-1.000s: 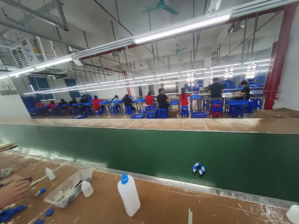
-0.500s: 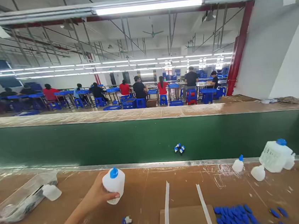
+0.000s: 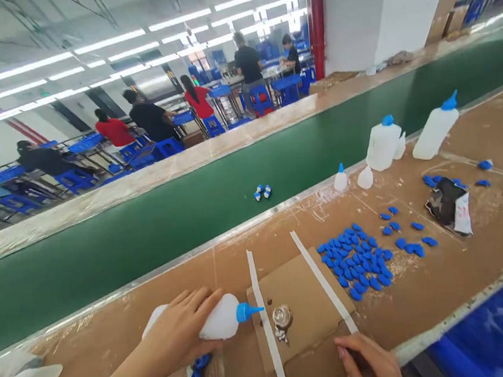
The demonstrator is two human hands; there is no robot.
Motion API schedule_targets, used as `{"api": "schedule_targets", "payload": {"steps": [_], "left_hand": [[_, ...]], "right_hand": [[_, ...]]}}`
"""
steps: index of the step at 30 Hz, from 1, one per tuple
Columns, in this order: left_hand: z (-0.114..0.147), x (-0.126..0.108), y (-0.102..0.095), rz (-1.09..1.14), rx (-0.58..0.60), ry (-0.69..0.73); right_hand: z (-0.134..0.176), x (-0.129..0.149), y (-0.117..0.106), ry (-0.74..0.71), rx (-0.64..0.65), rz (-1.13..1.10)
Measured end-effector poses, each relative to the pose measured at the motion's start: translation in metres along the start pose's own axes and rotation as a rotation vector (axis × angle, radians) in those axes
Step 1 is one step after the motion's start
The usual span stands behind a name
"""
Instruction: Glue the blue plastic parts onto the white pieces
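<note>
My left hand (image 3: 189, 321) is wrapped over a white squeeze bottle (image 3: 223, 320) with a blue pointed nozzle. The bottle lies tilted almost flat, its tip pointing right over a strip of white tape on a cardboard sheet (image 3: 303, 294). Right of the tip, a shiny round clear blob (image 3: 282, 316) with a trailing end sits on the cardboard. By the sheet's lower right corner is my right hand (image 3: 371, 362), fingers loosely bent, thumb and index tips slightly apart, nothing visible between them. Blue-and-white pieces (image 3: 197, 374) lie below my left hand, partly covered.
Many small blue pieces (image 3: 358, 258) lie right of the cardboard. Several white bottles (image 3: 384, 144) stand farther back, near a dark crumpled packet (image 3: 448, 204). A green belt (image 3: 182, 211) carries a few blue-and-white pieces (image 3: 263, 192). People sit and stand at workbenches beyond.
My view has turned right and down. My left hand has brought the bottle right and tipped it from nearly upright to nearly flat. My right hand has come into view.
</note>
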State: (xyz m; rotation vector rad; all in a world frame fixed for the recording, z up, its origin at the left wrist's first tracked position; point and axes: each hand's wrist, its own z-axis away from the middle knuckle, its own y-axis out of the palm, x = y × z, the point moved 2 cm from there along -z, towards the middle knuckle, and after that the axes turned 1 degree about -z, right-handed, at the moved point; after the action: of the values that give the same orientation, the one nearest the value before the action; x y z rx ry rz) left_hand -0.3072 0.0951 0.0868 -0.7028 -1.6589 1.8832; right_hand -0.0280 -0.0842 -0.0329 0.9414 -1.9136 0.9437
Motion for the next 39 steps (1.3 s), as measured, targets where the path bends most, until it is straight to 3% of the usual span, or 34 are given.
{"api": "schedule_targets", "payload": {"steps": [8,18,23,29,39], "left_hand": [[-0.008,-0.015,0.005,-0.220,0.122,0.173],[-0.016,-0.044,-0.020,-0.478,0.093,0.293],[-0.015,-0.041,-0.018,-0.501,0.114,0.318],[-0.012,-0.033,-0.013,-0.510,0.009,0.340],[-0.015,-0.030,-0.015,-0.486,-0.018,0.390]], "right_hand": [[-0.014,0.021,-0.006,-0.036,0.048,0.017],[-0.014,0.021,-0.005,-0.048,0.040,-0.007],[-0.012,0.019,-0.004,-0.042,0.057,0.008],[-0.009,0.017,-0.004,-0.022,0.080,0.023],[-0.012,0.018,-0.004,-0.040,0.083,0.035]]}}
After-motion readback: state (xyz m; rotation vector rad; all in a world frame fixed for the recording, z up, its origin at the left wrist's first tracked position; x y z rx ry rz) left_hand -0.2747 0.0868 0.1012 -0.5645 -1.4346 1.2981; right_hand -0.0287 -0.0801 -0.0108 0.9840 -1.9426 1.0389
